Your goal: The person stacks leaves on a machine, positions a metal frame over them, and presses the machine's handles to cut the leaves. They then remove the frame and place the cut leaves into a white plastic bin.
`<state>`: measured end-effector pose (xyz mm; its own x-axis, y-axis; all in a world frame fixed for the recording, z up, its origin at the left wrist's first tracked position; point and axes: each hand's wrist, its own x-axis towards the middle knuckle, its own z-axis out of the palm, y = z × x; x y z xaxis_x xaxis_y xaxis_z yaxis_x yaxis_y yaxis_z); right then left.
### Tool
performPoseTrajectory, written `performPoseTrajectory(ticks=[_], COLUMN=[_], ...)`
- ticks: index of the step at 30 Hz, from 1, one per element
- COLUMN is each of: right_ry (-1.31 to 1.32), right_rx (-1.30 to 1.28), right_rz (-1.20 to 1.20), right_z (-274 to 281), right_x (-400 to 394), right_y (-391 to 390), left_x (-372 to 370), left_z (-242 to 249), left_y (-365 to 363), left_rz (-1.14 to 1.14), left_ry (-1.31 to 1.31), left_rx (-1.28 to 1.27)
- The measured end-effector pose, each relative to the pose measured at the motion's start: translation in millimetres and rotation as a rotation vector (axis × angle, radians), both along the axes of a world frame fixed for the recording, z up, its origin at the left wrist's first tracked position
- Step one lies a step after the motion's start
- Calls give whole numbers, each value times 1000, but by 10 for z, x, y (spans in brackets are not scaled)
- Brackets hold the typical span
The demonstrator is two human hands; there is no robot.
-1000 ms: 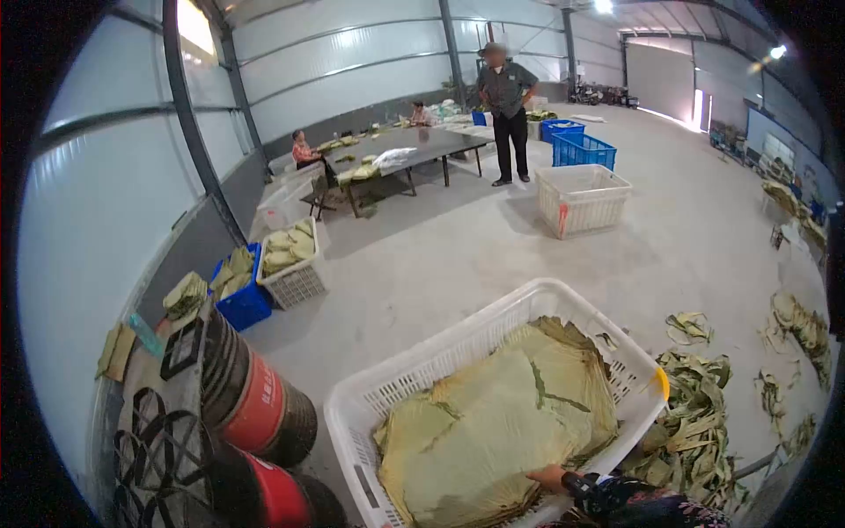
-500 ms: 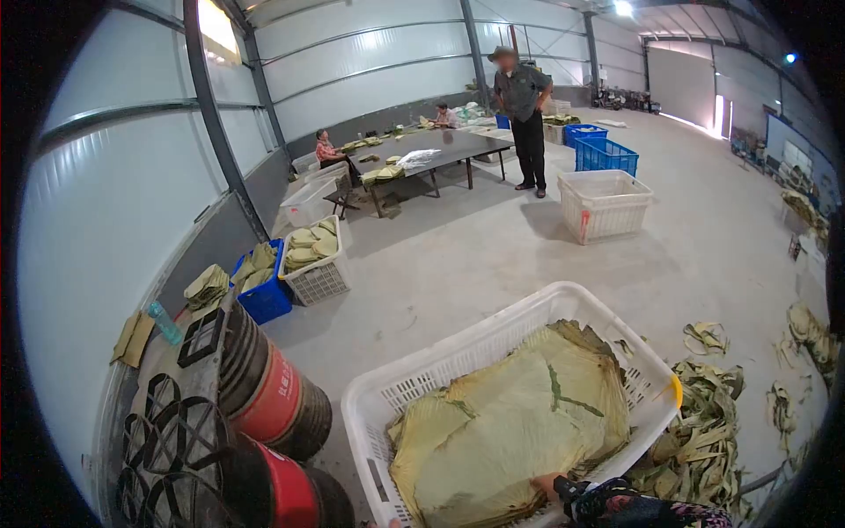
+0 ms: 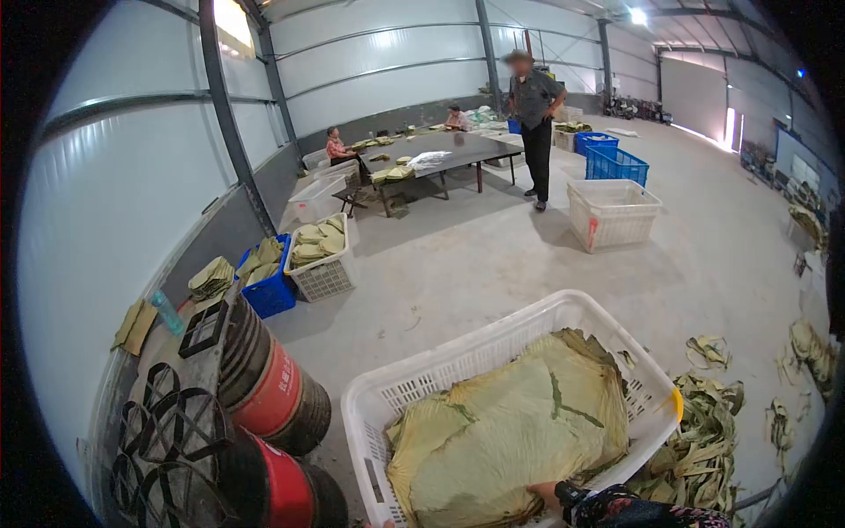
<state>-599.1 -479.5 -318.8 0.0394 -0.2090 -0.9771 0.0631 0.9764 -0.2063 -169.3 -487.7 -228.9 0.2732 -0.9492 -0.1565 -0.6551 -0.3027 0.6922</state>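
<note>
A stack of large, flat, yellow-green dried leaves [image 3: 502,440] fills much of a white plastic crate [image 3: 458,359] directly before me. My right hand [image 3: 547,495], with a dark band at the wrist and a dark floral sleeve, is at the near edge of the stack. Its thumb lies over the top leaf; the other fingers are mostly hidden, and the hand looks closed on the edge. Of my left hand [image 3: 380,524] only a sliver shows at the bottom, by the crate's near left corner; its fingers cannot be made out.
Black-and-red drums [image 3: 280,383] with black metal frames [image 3: 172,431] stand at left. Leaf scraps [image 3: 695,440] lie right of the crate. Ahead are a white basket [image 3: 613,216], blue crates [image 3: 616,165], a standing person [image 3: 534,123] and a long table [image 3: 458,158] with people seated.
The view has shifted slightly, so the background sits a little lower and further right. My right hand keeps its place at the edge of the leaves. The standing person stays hands on hips.
</note>
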Motion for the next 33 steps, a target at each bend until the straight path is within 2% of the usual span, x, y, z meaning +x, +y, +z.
performPoseTrajectory(ticks=[2,5,11,13,18,21,23,25,26,28,31,33], right_ry=[20,33,45,48,55,64,74,85,85,134,165,163], right_rx=[1,3,12,11,-1,-39,-105,-172,-171,-15,34,26], right_rz=[-45,-83,-138,-155,-185,-172,-124,-75,-74,-63,-39,-57], right_z=[-19,-27,-40,-55,-109,84,477,832,982,1192,743,651], right_x=[42,64,88,93,136,188,239,286,317,361,273,265], right_y=[9,29,51,52,69,97,122,101,56,-24,-44,-38], left_x=[32,93,19,-27,54,37,26,8,6,16,39,58], left_z=[-42,-130,16,119,13,82,101,97,81,5,-142,-242], left_y=[-34,-52,-42,-30,-31,-22,-2,18,10,12,17,20], left_rz=[-1,-126,-68,-54,-138,-163,-169,-72,-61,-55,-32,-21], left_ry=[-36,-117,-15,122,70,68,67,210,189,92,-24,-93], left_rx=[11,43,-1,-14,-68,-77,-80,44,48,15,-7,-27])
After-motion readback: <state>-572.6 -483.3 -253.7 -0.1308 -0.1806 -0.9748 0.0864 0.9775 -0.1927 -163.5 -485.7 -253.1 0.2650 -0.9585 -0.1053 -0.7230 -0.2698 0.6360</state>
